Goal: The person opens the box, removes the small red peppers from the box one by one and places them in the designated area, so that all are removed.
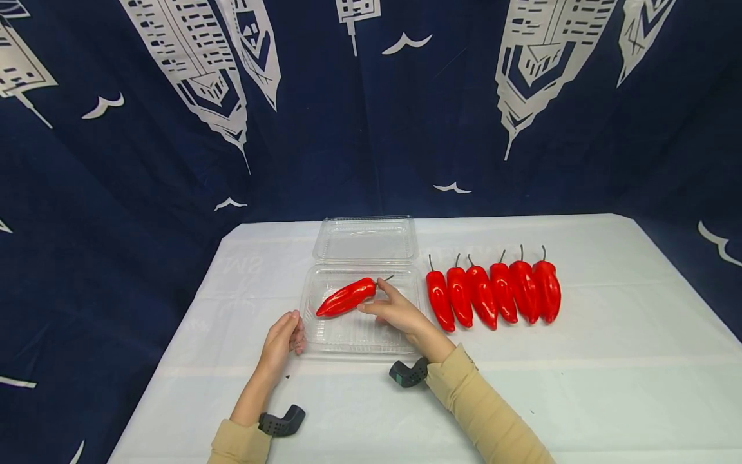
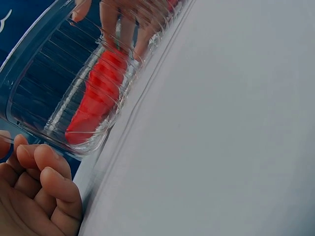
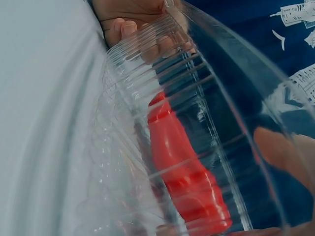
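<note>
A glossy red pepper [image 1: 346,298] lies slantwise in the base of a clear plastic hinged box [image 1: 348,338], its dark stem toward the upper right. At that stem end is my right hand [image 1: 400,314], its fingers spread about the pepper. In the left wrist view the fingers [image 2: 140,42] meet the pepper's end, seen through the box wall, while the thumb stands apart from it. My left hand [image 1: 284,338] is at the box's left side, pinching the rim between thumb and forefinger; its other fingers [image 2: 59,184] curl loosely below.
Several more red peppers [image 1: 480,293] stand in a row right of the box, stems pointing away. The box lid [image 1: 366,238] lies folded back behind its base. A white cloth [image 1: 632,361] covers the table. Behind hangs a dark blue curtain [image 1: 371,142] with white city prints.
</note>
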`<state>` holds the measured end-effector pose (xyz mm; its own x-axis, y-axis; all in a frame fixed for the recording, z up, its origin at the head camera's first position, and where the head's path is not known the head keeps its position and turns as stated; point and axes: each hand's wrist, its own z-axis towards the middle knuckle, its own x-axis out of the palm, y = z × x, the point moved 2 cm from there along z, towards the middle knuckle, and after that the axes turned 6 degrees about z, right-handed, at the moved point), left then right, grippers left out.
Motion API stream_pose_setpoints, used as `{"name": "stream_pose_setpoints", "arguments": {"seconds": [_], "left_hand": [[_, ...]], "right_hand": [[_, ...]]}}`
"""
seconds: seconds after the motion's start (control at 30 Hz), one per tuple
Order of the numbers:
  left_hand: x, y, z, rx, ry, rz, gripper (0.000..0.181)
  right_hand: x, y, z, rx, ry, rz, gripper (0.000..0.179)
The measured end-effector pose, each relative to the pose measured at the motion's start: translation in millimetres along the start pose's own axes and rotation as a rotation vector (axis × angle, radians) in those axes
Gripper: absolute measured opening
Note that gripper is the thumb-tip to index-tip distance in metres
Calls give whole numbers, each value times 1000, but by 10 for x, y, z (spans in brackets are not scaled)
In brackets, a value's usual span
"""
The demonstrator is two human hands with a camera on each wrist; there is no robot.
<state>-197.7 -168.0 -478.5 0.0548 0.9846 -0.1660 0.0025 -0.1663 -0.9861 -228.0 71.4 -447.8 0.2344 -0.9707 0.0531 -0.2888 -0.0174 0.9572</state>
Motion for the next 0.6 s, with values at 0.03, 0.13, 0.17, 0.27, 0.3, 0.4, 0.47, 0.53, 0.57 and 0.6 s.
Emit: {"name": "stream_pose_setpoints", "arguments": {"seconds": [0.03,0.13,0.17,0.27,0.3,0.4,0.47,0.53,0.57,0.6], "left_hand": [[0,0,1,-1,-1,2,33],[0,-4,0,-4,-5,1,33],[1,-6,-1,-5,-7,-1,33],[4,-15,-6,-7,-10,-7,32],[5,-18,-8,-7,-12,-9,32],[6,-17,-8,-9,-11,-7,32],[5,-13,-7,-11,-10,-6,32],[4,-10,-6,-9,-8,-9,32],[5,-9,-5,-7,-9,-12,32],[6,-8,-5,-6,-9,-14,32]], "right_hand": [[1,1,1,1,1,0,86],[3,1,3,3,10,4,86],[2,1,3,4,14,8,87],[-2,1,-1,12,34,30,87],[-5,0,-1,15,38,37,87],[-15,-5,0,36,46,43,86],[-20,-8,5,43,49,44,86],[-21,-7,9,50,51,43,86],[-22,-6,10,49,52,45,86],[-22,-5,12,50,50,48,86]]}}
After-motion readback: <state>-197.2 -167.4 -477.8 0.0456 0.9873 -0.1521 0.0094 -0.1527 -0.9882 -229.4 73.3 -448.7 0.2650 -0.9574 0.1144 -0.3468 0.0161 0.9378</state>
